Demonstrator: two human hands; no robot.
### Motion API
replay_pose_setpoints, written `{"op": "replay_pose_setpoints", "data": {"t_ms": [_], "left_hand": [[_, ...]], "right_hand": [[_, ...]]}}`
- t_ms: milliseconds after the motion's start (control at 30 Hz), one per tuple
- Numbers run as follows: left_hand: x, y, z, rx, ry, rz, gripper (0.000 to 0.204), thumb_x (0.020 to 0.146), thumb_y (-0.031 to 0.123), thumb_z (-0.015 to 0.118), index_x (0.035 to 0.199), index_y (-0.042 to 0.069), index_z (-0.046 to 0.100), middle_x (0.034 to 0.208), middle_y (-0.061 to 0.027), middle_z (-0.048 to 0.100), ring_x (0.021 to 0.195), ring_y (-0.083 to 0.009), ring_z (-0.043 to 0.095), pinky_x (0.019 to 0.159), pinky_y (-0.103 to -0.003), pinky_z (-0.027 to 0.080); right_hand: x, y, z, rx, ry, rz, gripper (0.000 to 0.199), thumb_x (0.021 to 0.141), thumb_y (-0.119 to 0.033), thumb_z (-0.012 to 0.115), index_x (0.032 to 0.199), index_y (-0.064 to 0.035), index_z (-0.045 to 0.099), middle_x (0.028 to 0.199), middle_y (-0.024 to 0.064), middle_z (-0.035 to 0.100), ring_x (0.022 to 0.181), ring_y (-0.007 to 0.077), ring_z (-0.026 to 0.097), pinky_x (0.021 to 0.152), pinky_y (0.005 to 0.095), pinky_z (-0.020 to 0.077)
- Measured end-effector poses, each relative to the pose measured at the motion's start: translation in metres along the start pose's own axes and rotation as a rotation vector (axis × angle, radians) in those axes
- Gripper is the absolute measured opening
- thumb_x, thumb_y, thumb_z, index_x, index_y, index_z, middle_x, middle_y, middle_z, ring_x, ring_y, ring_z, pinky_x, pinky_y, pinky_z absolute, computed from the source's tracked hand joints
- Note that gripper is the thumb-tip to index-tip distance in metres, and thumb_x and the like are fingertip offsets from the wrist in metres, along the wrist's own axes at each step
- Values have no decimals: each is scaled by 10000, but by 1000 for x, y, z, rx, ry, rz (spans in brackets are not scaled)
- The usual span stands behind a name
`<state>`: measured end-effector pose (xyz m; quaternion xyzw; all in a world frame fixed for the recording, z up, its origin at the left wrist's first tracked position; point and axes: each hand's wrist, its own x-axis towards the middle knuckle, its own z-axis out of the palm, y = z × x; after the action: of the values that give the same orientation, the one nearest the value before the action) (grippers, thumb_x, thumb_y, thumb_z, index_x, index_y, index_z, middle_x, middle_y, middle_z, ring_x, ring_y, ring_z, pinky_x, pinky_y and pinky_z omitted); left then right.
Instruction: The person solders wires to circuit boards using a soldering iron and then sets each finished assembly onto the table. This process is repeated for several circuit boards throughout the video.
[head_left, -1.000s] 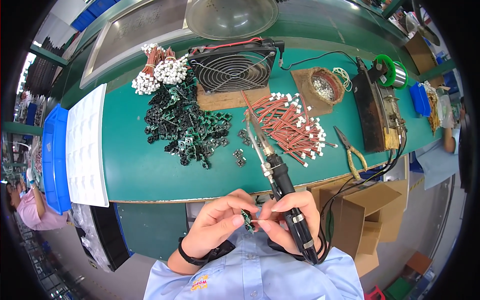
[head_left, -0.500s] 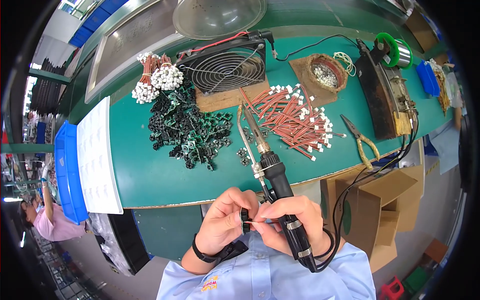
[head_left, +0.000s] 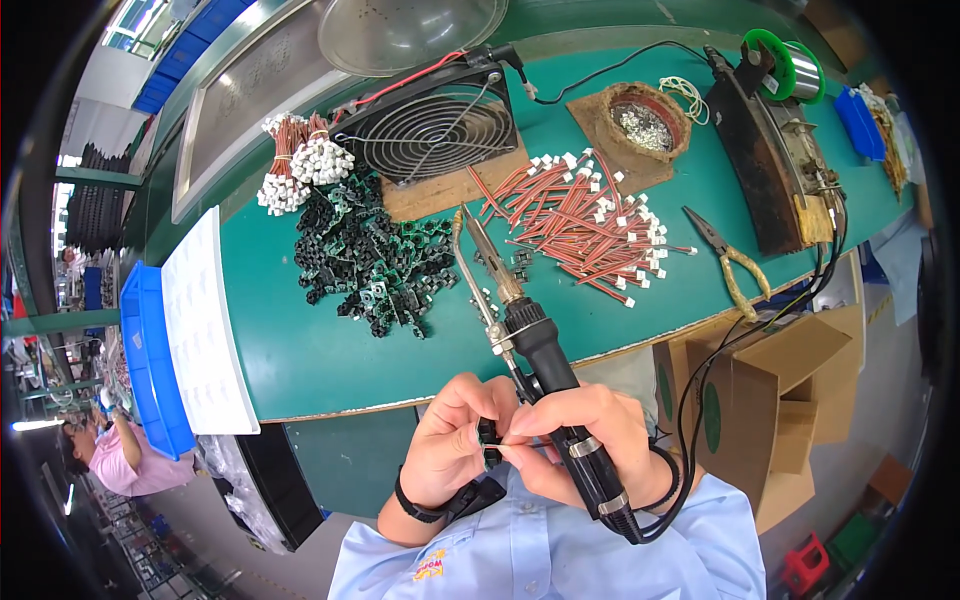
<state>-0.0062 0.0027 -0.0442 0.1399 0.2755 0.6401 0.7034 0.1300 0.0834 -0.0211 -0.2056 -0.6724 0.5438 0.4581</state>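
My left hand is closed in a pinch on a small black part in front of my chest. In my right hand rests a black-handled soldering iron with a thin metal tube along its side. Its tip points up and away over the green bench. The thumb and forefinger of that same hand also pinch a thin wire against the black part; its far end is hidden by the fingers. Beyond lie a heap of black and green parts and a spread of red-brown wires with white connectors.
A wire-grilled fan stands at the back of the bench. Right of it are a bowl of metal scraps, pliers, a solder spool and a dark metal box. A blue tray sits left; cardboard boxes stand below right.
The view has shifted slightly, so the bench contents sit a little differently. The soldering iron's tip has swung slightly left. Both hands keep their grip on the black part, wire and iron.
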Motion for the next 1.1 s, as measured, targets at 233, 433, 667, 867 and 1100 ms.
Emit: {"op": "replay_pose_setpoints", "data": {"t_ms": [233,433,667,867,1100], "left_hand": [[-1,-2,-2,-13,-10,24,180,856,202,624,948,89,519,873,-55,466,781,-138,459,709,-257,382],[0,-2,-1,-5,-6,19,179,856,202,624,941,85,520,874,-59,470,776,-139,458,704,-254,380],[-1,-1,-2,96,34,42,194,855,207,623,940,71,514,865,-67,478,763,-142,449,687,-252,369],[-1,-1,-2,161,32,73,194,863,205,611,936,58,507,864,-71,483,757,-144,445,680,-249,356],[-1,-1,-3,201,45,103,184,863,190,610,937,60,503,865,-72,483,758,-147,446,677,-252,357]], "right_hand": [[-1,-1,-1,4,3,19,358,663,26,745,951,-49,546,787,57,657,548,80,581,464,197,441],[0,-2,-3,-2,-12,39,366,659,27,745,956,-50,547,797,62,656,582,97,605,482,204,454],[1,0,-6,2,-26,9,361,665,29,742,959,-43,546,798,67,655,603,126,620,508,221,476],[3,-1,-9,-23,-35,-9,356,669,29,742,958,-32,544,798,67,655,601,133,621,516,233,483],[4,-1,-10,-32,-33,-16,354,672,40,736,960,-26,542,815,71,652,614,148,623,523,240,480]]}}
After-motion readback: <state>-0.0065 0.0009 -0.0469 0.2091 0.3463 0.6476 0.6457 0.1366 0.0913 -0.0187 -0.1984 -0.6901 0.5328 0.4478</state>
